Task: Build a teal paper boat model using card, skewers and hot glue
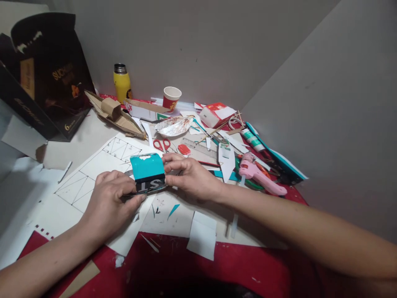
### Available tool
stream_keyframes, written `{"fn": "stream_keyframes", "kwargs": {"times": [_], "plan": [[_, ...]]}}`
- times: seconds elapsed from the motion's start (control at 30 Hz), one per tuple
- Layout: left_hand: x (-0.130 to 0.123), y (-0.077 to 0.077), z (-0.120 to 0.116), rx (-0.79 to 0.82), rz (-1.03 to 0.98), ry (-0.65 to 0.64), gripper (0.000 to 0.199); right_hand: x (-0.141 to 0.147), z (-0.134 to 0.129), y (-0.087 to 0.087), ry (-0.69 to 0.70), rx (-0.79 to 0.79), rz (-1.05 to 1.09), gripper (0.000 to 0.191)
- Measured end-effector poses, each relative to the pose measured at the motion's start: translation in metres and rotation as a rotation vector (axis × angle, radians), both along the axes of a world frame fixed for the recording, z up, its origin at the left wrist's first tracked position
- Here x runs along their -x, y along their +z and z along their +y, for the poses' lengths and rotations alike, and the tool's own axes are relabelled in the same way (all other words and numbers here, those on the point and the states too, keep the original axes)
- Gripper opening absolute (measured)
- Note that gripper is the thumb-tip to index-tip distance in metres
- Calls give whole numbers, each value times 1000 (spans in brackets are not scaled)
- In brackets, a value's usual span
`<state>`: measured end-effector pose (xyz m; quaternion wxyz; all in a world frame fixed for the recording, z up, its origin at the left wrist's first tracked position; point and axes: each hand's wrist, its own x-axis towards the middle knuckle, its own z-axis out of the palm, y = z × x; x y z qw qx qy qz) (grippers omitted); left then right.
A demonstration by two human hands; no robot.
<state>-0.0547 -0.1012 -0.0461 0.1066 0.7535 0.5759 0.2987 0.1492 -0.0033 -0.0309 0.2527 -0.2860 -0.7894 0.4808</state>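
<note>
Left of the upright yellow bottle point(122, 85) stands a tall black box point(63, 89), and right of the bottle a red paper cup point(171, 101). A brown cardboard boat point(123, 123) lies just in front of the bottle. Red-handled scissors point(163, 145) and, well apart from it, a pink glue gun point(261, 176) lie forward to its right.

My one camera sits on my head, facing forward and down, so I see my left hand point(113, 196) and right hand point(189, 178) from above and behind, near the middle. It is close enough that my forearms point(294, 225) fill much of the space between it and my hands. Nearer than my hands it catches the table's red front point(235, 263); beyond them, the grey wall point(201, 45). It spans wide, from the black box point(52, 89) left of my left hand to the side wall point(347, 107) past my right.
</note>
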Motion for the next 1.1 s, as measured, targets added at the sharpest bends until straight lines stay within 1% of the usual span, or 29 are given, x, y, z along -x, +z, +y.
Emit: {"fn": "stream_keyframes", "kwargs": {"times": [0.07, 0.17, 0.27, 0.4, 0.5, 0.63, 0.73, 0.9, 1.03, 1.1], "plan": [[-1, 0, 0, -9, 14, 0, 5, 1, 0, 0, -2, 22, -3, 15], [-1, 2, -1, -19, 48, -1, 11, 3, -1, 0, -4, 26, -17, 18], [-1, 3, -1, -10, 79, -12, 8, 4, -1, 1, 18, 14, -54, 19], [-2, 5, -1, 15, 101, -26, 11, 4, 2, 5, 90, -20, -119, 19], [-3, 6, -2, 35, 100, -35, 14, 5, 5, 9, 171, -82, -127, 18], [-3, 5, -2, 31, 97, 8, 10, 8, 8, 14, 230, -154, -151, 19], [-3, 5, -1, 38, 101, 1, 8, 10, 11, 16, 271, -171, -211, 20], [-2, 4, -1, 7, 83, -81, 15, 11, 14, 15, 285, -166, -254, 19], [-1, 3, 0, -4, 76, -60, 12, 12, 15, 14, 281, -147, -276, 26], [-1, 3, 0, 4, 58, -49, 12, 13, 15, 14, 287, -100, -250, 26]]}}
